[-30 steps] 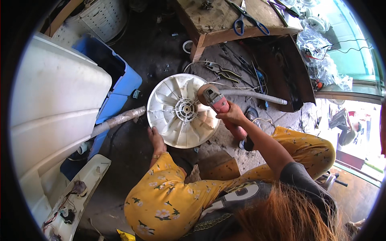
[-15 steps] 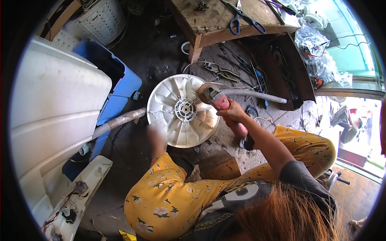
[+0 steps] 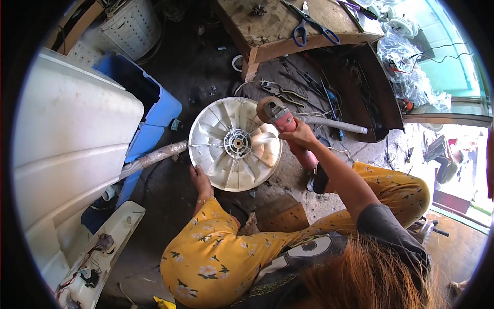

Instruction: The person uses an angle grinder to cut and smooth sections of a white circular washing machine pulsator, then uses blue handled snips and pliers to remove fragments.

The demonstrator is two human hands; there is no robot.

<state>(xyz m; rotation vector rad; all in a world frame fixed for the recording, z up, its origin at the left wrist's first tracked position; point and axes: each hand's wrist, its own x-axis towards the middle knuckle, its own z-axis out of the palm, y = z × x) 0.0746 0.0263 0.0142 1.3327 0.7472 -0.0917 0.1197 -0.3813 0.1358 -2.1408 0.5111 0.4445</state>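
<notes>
A round white plastic disc (image 3: 221, 167) with radial ribs and a square-holed hub lies in front of me, browned on its right side. My left hand (image 3: 202, 183) holds its lower-left rim, fingers against the edge. In my right hand (image 3: 301, 135) is a red angle grinder (image 3: 284, 121), gripped round its body. The grinder's brown round wheel (image 3: 266, 109) is over the disc's upper-right rim; whether they touch I cannot tell.
A ribbed grey hose (image 3: 334, 123) and pliers (image 3: 283, 94) lie beyond the disc. Scissors (image 3: 309, 27) rest on a low wooden table (image 3: 257, 33). A blue bin (image 3: 159, 110) and a large white casing (image 3: 77, 118) stand at left. A brown toolbox (image 3: 378, 92) sits at far right.
My left hand, blurred before, is now sharp at the disc's rim. The grinder's head has shifted slightly right and upward. The disc has turned a little.
</notes>
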